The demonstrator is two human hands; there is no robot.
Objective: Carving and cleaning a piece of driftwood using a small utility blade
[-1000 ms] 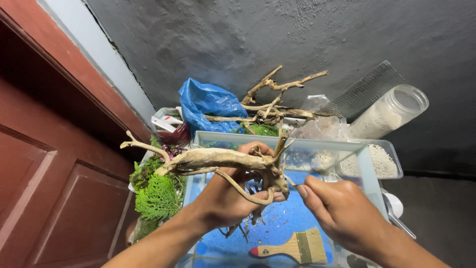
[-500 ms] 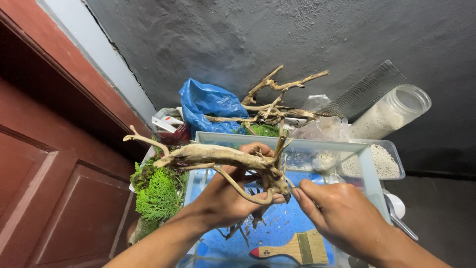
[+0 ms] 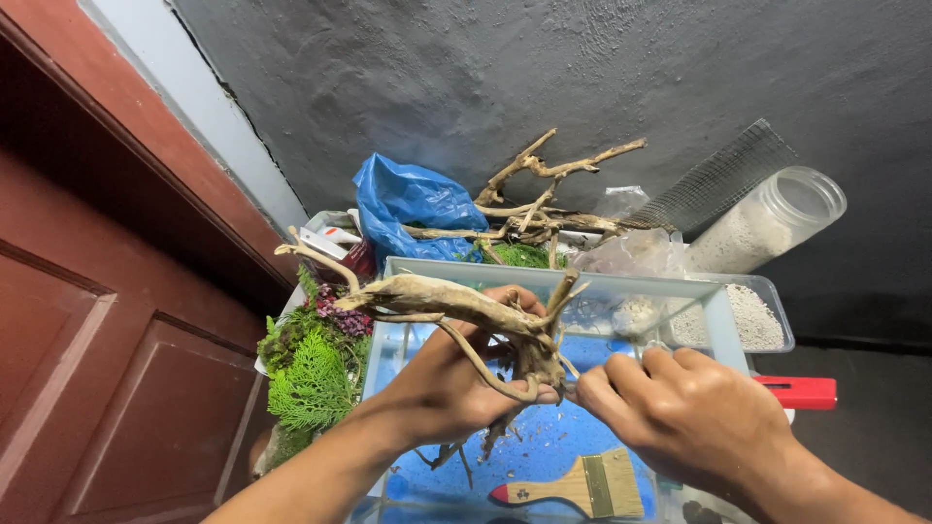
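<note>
Left hand (image 3: 456, 383), right hand (image 3: 694, 417): bare, no sleeves, no rings.

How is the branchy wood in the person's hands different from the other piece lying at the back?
The held driftwood is gripped by the left hand over the glass tank; the back driftwood rests untouched on clutter. The held piece looks thicker, the back one thinner. Both are pale, bare and twisted.

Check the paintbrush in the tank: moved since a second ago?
No. The paintbrush lies in the same spot on the blue floor of the glass tank, red handle tip pointing left, while the hands work the driftwood above it.
</note>
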